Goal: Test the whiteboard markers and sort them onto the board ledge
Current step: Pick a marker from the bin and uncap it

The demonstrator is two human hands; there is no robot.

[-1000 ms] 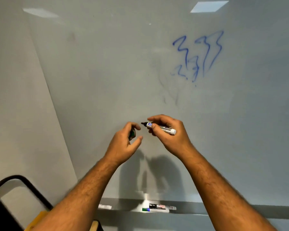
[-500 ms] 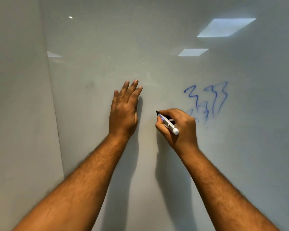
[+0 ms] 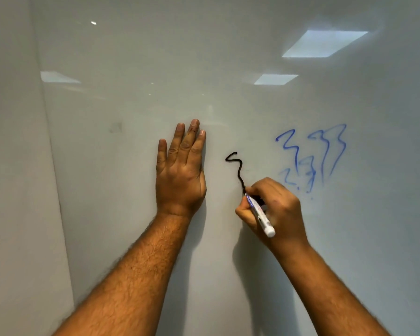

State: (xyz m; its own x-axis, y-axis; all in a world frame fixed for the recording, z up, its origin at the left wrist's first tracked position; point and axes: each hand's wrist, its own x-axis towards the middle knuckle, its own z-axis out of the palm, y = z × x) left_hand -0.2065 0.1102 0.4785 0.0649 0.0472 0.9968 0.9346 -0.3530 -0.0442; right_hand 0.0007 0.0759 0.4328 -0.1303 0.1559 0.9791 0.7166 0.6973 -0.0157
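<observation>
My right hand [image 3: 280,214] grips a white whiteboard marker [image 3: 261,215] with blue lettering. Its tip touches the whiteboard [image 3: 131,69] at the lower end of a fresh black squiggle [image 3: 238,168]. My left hand [image 3: 180,170] lies flat against the board to the left of the squiggle, fingers straight and close together. Its thumb is hidden and no cap shows in it. The board ledge is out of view.
Blue scribbles [image 3: 313,156] mark the board just right of my right hand. A plain grey wall [image 3: 10,166] meets the board's left edge. Ceiling lights reflect in the upper part of the board.
The view rose from the ledge to the board. My left hand went flat against the board. My right hand drew a black squiggle downward with the marker.
</observation>
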